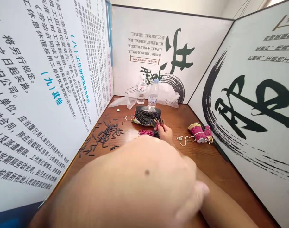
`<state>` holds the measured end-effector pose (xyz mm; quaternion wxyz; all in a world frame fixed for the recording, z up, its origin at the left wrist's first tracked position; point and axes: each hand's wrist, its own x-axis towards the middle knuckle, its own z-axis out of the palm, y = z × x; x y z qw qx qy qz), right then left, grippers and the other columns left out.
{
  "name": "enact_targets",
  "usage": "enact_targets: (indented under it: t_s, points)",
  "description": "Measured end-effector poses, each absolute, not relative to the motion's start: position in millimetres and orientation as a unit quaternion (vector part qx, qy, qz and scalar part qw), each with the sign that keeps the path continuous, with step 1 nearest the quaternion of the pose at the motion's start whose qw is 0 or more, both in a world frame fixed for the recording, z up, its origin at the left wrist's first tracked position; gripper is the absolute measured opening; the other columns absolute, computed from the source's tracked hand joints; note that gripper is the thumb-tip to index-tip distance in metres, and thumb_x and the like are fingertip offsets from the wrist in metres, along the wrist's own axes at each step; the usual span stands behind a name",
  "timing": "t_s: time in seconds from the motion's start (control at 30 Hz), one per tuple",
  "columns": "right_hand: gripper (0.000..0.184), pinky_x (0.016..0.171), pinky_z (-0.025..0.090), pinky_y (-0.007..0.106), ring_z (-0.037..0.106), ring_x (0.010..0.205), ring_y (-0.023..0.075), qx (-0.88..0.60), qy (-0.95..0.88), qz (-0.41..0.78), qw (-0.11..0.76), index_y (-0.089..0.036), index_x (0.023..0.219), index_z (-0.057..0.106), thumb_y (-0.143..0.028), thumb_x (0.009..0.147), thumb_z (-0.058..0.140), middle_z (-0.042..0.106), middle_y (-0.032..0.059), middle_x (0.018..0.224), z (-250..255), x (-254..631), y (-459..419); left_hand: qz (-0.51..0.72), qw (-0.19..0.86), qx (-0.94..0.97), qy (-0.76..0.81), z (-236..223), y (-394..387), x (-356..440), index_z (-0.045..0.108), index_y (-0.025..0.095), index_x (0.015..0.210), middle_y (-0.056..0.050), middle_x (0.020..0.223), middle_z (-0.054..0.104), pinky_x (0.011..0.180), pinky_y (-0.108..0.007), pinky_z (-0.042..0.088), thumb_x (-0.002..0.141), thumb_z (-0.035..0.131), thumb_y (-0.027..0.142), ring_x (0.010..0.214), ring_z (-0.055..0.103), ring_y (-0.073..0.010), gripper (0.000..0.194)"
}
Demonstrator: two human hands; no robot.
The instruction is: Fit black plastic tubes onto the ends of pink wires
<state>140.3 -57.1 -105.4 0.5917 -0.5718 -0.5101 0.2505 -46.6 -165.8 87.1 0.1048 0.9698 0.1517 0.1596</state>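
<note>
- Right hand (166, 132): reaches forward over the wooden table (206, 158), fingers closed about a loose sheaf of red wires (150, 132) that fans out to its left; more wire ends with bare tips stick up just above the knuckles.
- Left hand (191, 196): very close to the lens and blurred, with the forearm filling the lower frame; whether its fingers are spread or curled cannot be told, and nothing is seen in it.
- Tray (146, 116): a shallow dark tray just beyond the right hand, holding a heap of short black sleeves, probably tubing pieces.
- Scattered black sleeves (106, 134): strewn on the table left of the tray, reaching toward the left panel.
- Bundled red wires (200, 132): two banded bundles lying side by side, right of the right hand, near the right panel.
- Rubber bands (185, 139): pale loops flat on the wood between the right hand and the bundles.
- Water bottles (153, 93): two clear bottles upright at the table's far edge, clear plastic bags (169, 96) behind them.
- Display panels (47, 79): printed boards on three sides; the left bears dense Chinese text with blue headings "(八)" and "(九)其他"; the others carry brush calligraphy.
</note>
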Motion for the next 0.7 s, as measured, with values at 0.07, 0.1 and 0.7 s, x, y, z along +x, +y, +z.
enact_targets:
  t_s: [0.07,0.1,0.7]
  points:
    - [0.028,0.059,0.036,0.025,0.046,0.058,0.0128,-0.567,-0.508,0.258,0.595,-0.015,0.064,0.057,-0.038,0.078,0.048,0.053,-0.0003,0.059,-103,139,-58,0.178,0.071,0.970,0.150,98,-163,-51,0.061,0.020,0.085,-0.001,0.075,0.063,0.078,-0.031,0.047,0.095,0.022,0.034,0.087,0.061,-0.0170,0.042]
    - [0.028,0.059,0.036,0.025,0.046,0.059,0.0128,-0.566,-0.506,0.262,0.596,-0.015,0.063,0.056,-0.038,0.078,0.049,0.054,-0.0002,0.060,-103,139,-59,0.184,0.057,0.970,0.151,99,-161,-53,0.060,0.019,0.083,-0.001,0.075,0.063,0.078,-0.031,0.047,0.095,0.020,0.033,0.087,0.061,-0.0170,0.044]
    - [0.028,0.062,0.036,0.025,0.048,0.060,0.0133,-0.560,-0.536,0.228,0.589,-0.016,0.062,0.057,-0.035,0.078,0.046,0.054,-0.0009,0.058,-108,141,-55,0.121,0.089,0.983,0.104,85,-186,-34,0.063,0.021,0.075,0.000,0.070,0.066,0.076,-0.031,0.048,0.091,0.037,0.037,0.070,0.062,-0.0153,0.035]
